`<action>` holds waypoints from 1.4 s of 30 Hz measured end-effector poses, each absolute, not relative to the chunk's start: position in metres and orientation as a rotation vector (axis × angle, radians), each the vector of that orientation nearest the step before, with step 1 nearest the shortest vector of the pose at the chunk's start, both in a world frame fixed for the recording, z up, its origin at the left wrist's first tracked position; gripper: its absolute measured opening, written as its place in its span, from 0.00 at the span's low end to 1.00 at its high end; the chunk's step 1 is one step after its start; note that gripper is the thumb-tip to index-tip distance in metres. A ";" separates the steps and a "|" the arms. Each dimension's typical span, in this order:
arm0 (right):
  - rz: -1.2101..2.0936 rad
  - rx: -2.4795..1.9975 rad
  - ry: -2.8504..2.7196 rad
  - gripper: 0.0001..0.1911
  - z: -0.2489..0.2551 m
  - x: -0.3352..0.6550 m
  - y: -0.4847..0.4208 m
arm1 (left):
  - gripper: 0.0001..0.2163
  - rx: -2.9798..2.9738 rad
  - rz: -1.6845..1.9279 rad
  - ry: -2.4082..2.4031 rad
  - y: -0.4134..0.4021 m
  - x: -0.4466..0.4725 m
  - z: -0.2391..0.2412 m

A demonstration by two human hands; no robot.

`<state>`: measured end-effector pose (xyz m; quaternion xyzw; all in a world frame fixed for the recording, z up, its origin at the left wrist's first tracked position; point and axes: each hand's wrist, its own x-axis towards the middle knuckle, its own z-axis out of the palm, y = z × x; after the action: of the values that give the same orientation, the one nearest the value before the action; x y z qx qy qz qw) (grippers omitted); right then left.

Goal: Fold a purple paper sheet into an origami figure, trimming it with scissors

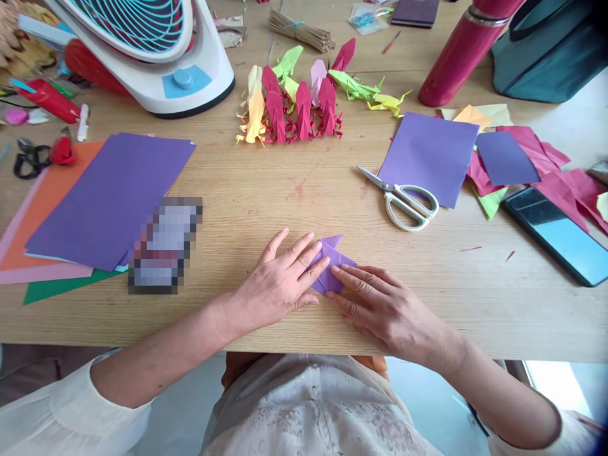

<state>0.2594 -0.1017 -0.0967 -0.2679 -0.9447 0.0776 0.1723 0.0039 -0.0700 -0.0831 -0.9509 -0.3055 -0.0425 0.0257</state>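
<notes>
A small folded piece of purple origami paper [332, 258] lies flat on the table near its front edge, with pointed flaps at the top and right. My left hand [280, 278] rests over its left side, fingers spread and fingertips pressing on it; the little finger stretches away over bare wood. From the right, my right hand [384, 304] grips the paper's lower right part between thumb and fingers. Both hands cover parts of the folds. Above and to the right lie white-handled scissors [412, 206], partly over a purple paper square [427, 149].
Finished origami figures [304, 111] stand in rows at the back. A white fan [190, 76], a red bottle [456, 57] and a teal bag [546, 63] stand behind. Coloured sheets [109, 190] and a blurred phone-like object [164, 247] lie left; another phone [555, 234] and scraps lie right.
</notes>
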 end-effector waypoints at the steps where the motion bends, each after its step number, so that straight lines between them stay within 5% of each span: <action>1: 0.226 -0.766 -2.681 0.16 -0.096 0.259 -0.101 | 0.26 -2.942 -0.138 -0.935 -0.070 0.004 -0.083; 42: 0.176 -0.841 -2.662 0.15 -0.090 0.245 -0.092 | 0.17 -3.065 -0.304 -1.058 -0.043 -0.020 -0.092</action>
<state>0.2455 -0.0925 -0.0900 -0.2963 -0.9376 0.0621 0.1710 -0.0202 -0.0428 -0.0917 -0.9396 -0.3244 -0.0932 -0.0574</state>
